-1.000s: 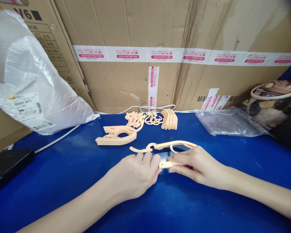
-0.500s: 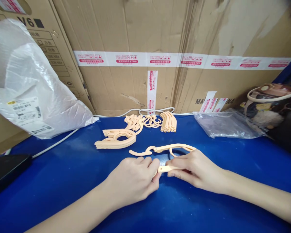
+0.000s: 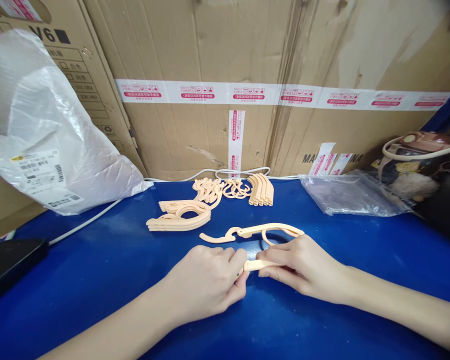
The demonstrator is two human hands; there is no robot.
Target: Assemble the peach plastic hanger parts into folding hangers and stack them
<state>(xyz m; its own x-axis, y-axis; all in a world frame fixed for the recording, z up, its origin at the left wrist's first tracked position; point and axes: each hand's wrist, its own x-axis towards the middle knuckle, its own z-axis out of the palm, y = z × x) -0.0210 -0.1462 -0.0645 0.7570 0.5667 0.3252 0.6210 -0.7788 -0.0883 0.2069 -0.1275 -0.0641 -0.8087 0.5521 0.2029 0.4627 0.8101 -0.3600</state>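
Observation:
Cream plastic folding-hanger pieces are in my hands. My right hand (image 3: 303, 265) is closed, pinching a flat hanger arm (image 3: 260, 265) between thumb and fingers. My left hand (image 3: 213, 280) is closed around the left end of that arm; the fingers hide most of the joint there. Just beyond the hands, another hanger arm (image 3: 272, 227) stretches right until my right hand covers its end, with a thin curved hook (image 3: 265, 238) below it. A small curved piece (image 3: 217, 238) meets its left end; whether they are joined I cannot tell.
Behind lie stacked hanger arms (image 3: 180, 222), a pile of small pieces (image 3: 208, 189), loose hooks (image 3: 236, 189) and upright arms (image 3: 261, 190). A white parcel bag (image 3: 71, 130), black device (image 3: 13, 265) and clear plastic bag (image 3: 345, 195) flank the blue table (image 3: 285, 325). Cardboard (image 3: 195, 135) stands behind.
The held arm has turned slightly between my hands, so the hole at its left end no longer shows. Both hands stay in nearly the same place.

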